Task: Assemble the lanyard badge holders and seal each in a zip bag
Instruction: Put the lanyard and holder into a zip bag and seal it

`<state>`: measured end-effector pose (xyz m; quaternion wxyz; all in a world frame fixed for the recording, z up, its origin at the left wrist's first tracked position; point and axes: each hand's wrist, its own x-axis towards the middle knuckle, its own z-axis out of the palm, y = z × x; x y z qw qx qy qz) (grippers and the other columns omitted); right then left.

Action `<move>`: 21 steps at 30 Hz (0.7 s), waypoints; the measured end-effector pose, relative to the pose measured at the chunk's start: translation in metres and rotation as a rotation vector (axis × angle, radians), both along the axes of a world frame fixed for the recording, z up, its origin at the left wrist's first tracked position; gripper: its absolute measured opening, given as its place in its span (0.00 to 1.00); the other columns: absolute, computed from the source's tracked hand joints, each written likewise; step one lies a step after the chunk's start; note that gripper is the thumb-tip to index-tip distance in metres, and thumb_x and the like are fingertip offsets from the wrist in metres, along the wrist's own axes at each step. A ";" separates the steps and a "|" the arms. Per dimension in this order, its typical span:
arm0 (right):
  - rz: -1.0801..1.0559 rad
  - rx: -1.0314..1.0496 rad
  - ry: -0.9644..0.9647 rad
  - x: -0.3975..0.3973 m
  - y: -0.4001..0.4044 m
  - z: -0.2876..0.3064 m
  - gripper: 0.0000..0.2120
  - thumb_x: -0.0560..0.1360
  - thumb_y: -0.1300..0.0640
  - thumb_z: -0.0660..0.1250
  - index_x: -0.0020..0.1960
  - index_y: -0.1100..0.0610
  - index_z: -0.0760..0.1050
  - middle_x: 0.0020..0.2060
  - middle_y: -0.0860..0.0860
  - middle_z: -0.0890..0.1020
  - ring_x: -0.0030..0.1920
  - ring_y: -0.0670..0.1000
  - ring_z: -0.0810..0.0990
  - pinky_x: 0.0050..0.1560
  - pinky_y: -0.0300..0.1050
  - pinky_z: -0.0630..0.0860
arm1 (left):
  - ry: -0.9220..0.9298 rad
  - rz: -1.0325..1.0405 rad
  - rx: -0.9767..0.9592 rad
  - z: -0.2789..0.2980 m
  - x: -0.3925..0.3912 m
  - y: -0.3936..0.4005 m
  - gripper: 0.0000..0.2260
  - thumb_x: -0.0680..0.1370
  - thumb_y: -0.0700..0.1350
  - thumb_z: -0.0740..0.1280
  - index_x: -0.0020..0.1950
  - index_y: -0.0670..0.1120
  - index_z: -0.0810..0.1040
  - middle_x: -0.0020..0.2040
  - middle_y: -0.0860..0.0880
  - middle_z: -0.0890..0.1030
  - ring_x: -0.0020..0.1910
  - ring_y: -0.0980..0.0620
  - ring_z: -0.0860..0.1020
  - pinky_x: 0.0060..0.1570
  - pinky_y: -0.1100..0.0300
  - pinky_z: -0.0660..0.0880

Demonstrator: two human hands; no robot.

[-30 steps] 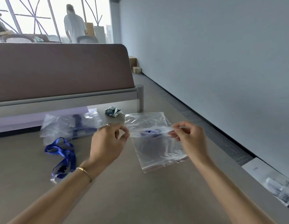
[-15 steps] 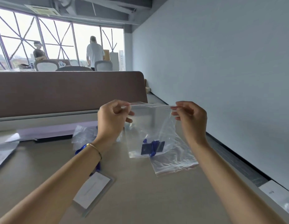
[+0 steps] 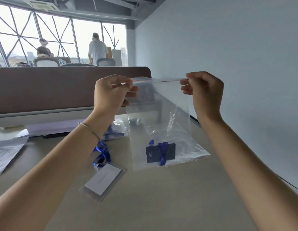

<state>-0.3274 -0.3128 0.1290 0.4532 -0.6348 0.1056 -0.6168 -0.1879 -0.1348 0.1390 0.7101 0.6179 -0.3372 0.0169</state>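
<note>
Now held up above the desk (image 3: 161, 205): one clear zip bag (image 3: 159, 117), hanging upright, stretched flat between two hands. Pinched at its top left corner by the left hand (image 3: 111, 93), fingers curled onto the seal strip; pinched at its top right corner by the right hand (image 3: 204, 93), thumb and fingers closed on the strip. Thin red line along the top edge between both pinches. Lower edge of the bag hanging just over the desk, below and between the wrists. Inside, at the bottom: one dark blue card (image 3: 160, 155) with blue ribbon (image 3: 162, 153) across it.

Below the right hand, behind the hanging bag: a second clear bag (image 3: 195, 151) lying flat, close to the desk's right edge. Open desk surface toward the viewer, between both forearms. Below the left wrist: one blue lanyard (image 3: 101, 154) joined to one clear badge holder (image 3: 103, 181) with a white insert, flat on the desk. Beyond the left wrist: another filled bag (image 3: 117, 130), partly hidden. Far left of the left forearm: plastic packaging (image 3: 6, 152) at the frame edge. Behind both hands: a brown desk divider (image 3: 44, 87) closing off the far side. Two people by the window.
</note>
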 end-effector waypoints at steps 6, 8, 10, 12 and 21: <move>0.017 0.154 0.278 0.024 -0.030 -0.056 0.13 0.72 0.64 0.63 0.53 0.60 0.83 0.42 0.53 0.87 0.44 0.52 0.87 0.53 0.53 0.82 | 0.175 -0.143 0.197 -0.052 0.035 -0.031 0.09 0.79 0.35 0.66 0.58 0.39 0.82 0.50 0.42 0.85 0.53 0.44 0.84 0.50 0.53 0.83; 0.062 0.140 0.407 0.031 -0.038 -0.077 0.18 0.72 0.63 0.64 0.60 0.59 0.81 0.50 0.52 0.86 0.51 0.49 0.85 0.59 0.50 0.80 | 0.158 -0.173 0.288 -0.071 0.045 -0.041 0.18 0.79 0.39 0.68 0.69 0.44 0.76 0.54 0.46 0.84 0.56 0.46 0.82 0.53 0.55 0.81; 0.072 0.090 0.489 0.037 -0.040 -0.091 0.20 0.75 0.66 0.64 0.66 0.59 0.78 0.56 0.53 0.85 0.55 0.46 0.83 0.61 0.43 0.78 | 0.115 -0.239 0.426 -0.085 0.052 -0.050 0.32 0.76 0.48 0.72 0.77 0.54 0.63 0.61 0.50 0.81 0.58 0.50 0.81 0.60 0.53 0.77; 0.050 -0.003 0.514 0.040 -0.037 -0.102 0.19 0.75 0.68 0.63 0.64 0.59 0.79 0.54 0.52 0.85 0.53 0.45 0.84 0.59 0.42 0.79 | 0.002 -0.257 0.552 -0.097 0.046 -0.056 0.33 0.76 0.49 0.72 0.78 0.57 0.61 0.63 0.52 0.78 0.58 0.53 0.79 0.61 0.55 0.75; -0.019 -0.537 1.041 0.030 -0.007 -0.173 0.12 0.66 0.59 0.63 0.42 0.49 0.83 0.40 0.46 0.86 0.42 0.51 0.84 0.44 0.49 0.79 | -0.579 -0.022 1.026 -0.179 -0.011 -0.054 0.11 0.75 0.45 0.62 0.53 0.55 0.79 0.53 0.52 0.80 0.54 0.49 0.78 0.48 0.56 0.75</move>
